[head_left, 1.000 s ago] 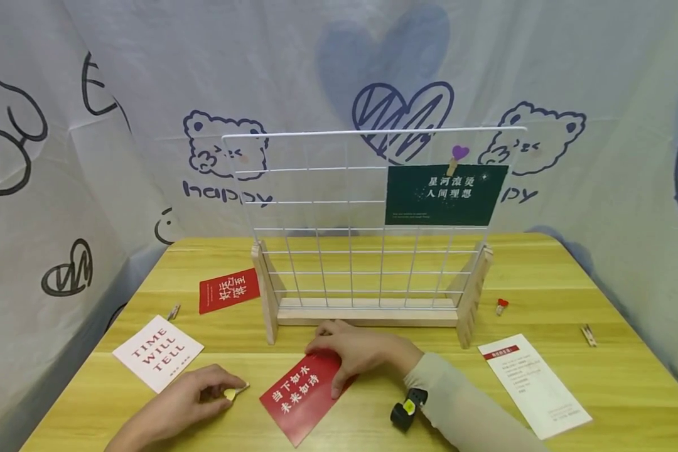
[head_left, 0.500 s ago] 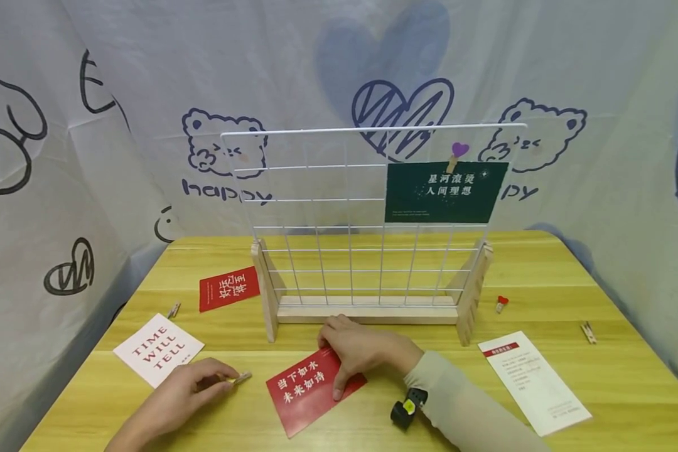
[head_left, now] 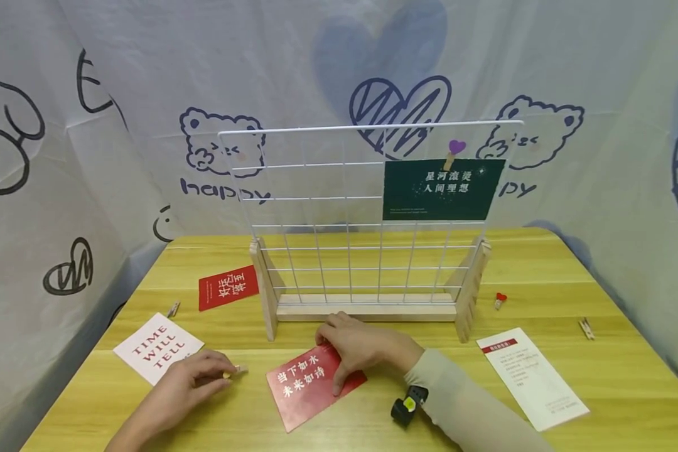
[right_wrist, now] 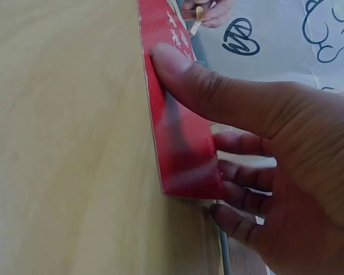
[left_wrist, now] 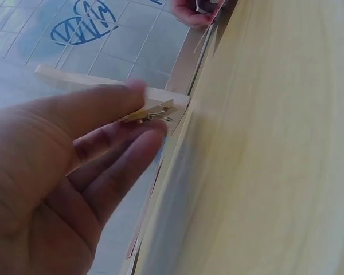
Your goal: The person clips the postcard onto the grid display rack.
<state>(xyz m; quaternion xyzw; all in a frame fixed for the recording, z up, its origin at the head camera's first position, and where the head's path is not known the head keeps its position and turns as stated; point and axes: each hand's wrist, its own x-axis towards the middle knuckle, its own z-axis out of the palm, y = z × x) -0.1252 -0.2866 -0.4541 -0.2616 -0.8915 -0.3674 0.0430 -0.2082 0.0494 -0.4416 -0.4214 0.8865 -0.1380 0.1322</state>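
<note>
My left hand [head_left: 186,386] pinches a small wooden clothespin [left_wrist: 155,113] between thumb and fingertips. A yellow piece [head_left: 226,375] shows on that clothespin in the head view. With the thumb on its front and the fingers at its far edge, my right hand [head_left: 367,348] holds a red card [head_left: 299,398] with white lettering. In the right wrist view the card [right_wrist: 189,154] is seen steeply from the side, its far corner beside the fingers. The fingertips behind the card are partly hidden.
Behind the hands stands a white wire grid in a wooden stand [head_left: 367,312]. A purple-heart clothespin [head_left: 449,161] holds a green card [head_left: 441,204] on it. Around lie a white card [head_left: 155,348], another red card [head_left: 226,289], a long white card [head_left: 533,380] and several loose clothespins [head_left: 586,329].
The red card has turned and its near corner has shifted away from me in my right hand. My left hand has moved slightly away, and the clothespin has turned in its fingers.
</note>
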